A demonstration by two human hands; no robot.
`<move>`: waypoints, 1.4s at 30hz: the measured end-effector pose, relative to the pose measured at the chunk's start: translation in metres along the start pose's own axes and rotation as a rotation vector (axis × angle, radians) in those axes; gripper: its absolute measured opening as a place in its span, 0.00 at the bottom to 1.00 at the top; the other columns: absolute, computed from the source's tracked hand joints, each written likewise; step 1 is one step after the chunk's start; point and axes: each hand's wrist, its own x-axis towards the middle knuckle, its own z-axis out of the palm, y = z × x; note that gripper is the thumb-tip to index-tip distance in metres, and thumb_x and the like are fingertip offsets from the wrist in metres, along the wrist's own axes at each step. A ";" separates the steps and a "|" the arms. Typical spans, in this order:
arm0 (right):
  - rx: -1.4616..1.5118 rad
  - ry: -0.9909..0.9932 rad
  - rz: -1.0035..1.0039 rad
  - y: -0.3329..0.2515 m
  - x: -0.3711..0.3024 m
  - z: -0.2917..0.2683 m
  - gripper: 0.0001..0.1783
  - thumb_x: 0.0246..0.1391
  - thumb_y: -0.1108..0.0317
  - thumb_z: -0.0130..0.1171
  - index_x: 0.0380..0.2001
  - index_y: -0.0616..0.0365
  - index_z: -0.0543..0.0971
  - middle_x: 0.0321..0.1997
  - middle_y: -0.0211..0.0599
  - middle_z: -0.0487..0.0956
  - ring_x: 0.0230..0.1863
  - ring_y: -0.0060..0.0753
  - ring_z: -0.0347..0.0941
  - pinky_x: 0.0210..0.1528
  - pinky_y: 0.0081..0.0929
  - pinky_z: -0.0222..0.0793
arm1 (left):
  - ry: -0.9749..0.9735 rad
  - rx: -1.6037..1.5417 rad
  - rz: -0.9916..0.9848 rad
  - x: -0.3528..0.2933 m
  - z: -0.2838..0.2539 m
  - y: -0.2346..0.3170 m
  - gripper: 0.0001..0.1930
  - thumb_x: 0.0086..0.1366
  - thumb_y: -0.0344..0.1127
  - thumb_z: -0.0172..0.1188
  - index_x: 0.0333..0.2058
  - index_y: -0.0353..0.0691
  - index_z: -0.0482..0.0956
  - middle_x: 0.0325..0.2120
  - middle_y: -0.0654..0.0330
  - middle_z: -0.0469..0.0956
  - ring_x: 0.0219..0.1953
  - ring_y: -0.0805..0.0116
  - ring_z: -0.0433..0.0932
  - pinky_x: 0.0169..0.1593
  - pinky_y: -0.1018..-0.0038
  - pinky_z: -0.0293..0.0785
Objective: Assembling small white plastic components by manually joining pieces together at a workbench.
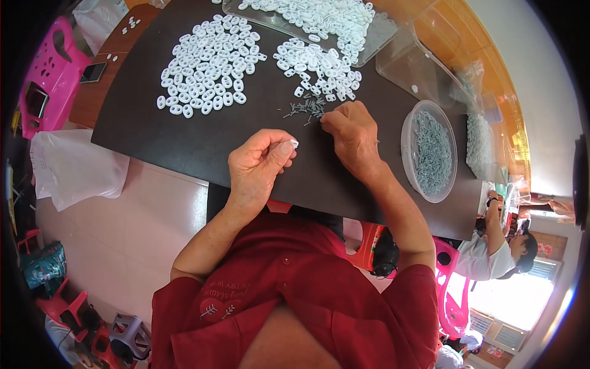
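Head view. The left hand (261,163) is positioned above the near part of the dark brown table (184,140). Its thumb and index finger pinch a small white plastic piece (294,144), which projects at the fingertips; the remaining fingers are curled toward the palm. The right hand (356,138) is located at the right edge of a small pile of grey screws (309,109). Its fingers are bent, thumb and index finger drawn close together; whether a screw is gripped between them cannot be determined.

Beyond the left hand, white two-hole oval pieces (212,61) are spread in a single broad cluster. Beyond the screw pile lies a second, denser cluster of white two-hole blocks (322,69), adjoining a clear tray (376,50) heaped with white parts. A clear rectangular box (405,66) stands right of the tray. Right of the right hand, a round clear tub (407,157) contains a bulk quantity of grey screws.

Markings: the red shirt (264,252) carries a heart-shaped emblem (216,309) with pale arrow-like marks; a line of lettering (230,290) adjoins it, inverted in this view. A smartphone (93,72) lies at the far left, beside a pink chair (55,77).
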 end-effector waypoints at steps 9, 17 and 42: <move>0.095 -0.050 0.027 -0.018 0.001 -0.008 0.07 0.42 0.81 0.58 0.26 0.61 0.73 0.24 0.36 0.71 0.27 0.36 0.68 0.29 0.28 0.64 | 0.003 -0.189 -0.023 0.006 -0.001 0.001 0.07 0.62 0.30 0.56 0.36 0.32 0.76 0.26 0.62 0.76 0.26 0.81 0.73 0.28 0.86 0.69; 0.694 -0.130 0.504 -0.060 0.005 -0.018 0.09 0.46 0.79 0.59 0.34 0.63 0.74 0.31 0.29 0.75 0.31 0.16 0.69 0.35 0.17 0.66 | -0.013 -0.208 -0.070 0.006 -0.001 0.000 0.08 0.62 0.29 0.55 0.40 0.31 0.75 0.28 0.61 0.76 0.27 0.79 0.74 0.28 0.85 0.71; 0.832 -0.115 0.538 -0.061 0.008 -0.013 0.11 0.46 0.79 0.60 0.36 0.64 0.74 0.32 0.30 0.75 0.33 0.17 0.70 0.38 0.16 0.67 | -0.019 -0.108 -0.084 0.003 -0.002 0.000 0.08 0.63 0.33 0.56 0.37 0.34 0.75 0.26 0.64 0.74 0.26 0.81 0.70 0.29 0.85 0.67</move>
